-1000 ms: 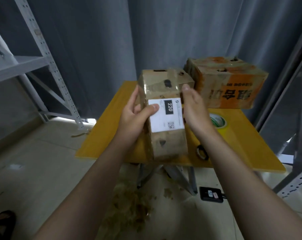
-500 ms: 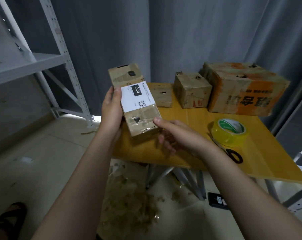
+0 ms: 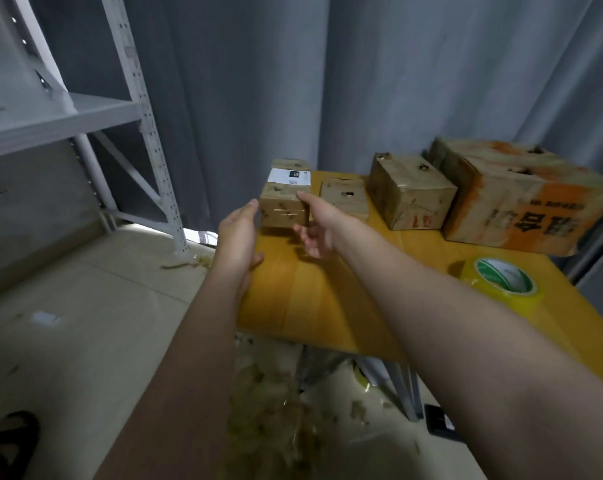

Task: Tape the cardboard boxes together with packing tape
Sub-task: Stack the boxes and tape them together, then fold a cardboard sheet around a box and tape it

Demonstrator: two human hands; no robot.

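The left hand was seen opened, fingers straight, beside the labelled box. That box had been held aloft half a second before and now appeared set down on the far left corner of the desk. The right hand was relaxed and spread, its thumb touching the box's right edge. The box was thus placed just beside the small box, with the medium box and the large orange box further right, a row judged ready for taping. All four were closed, so no contents could be seen. The tape roll lay untouched.
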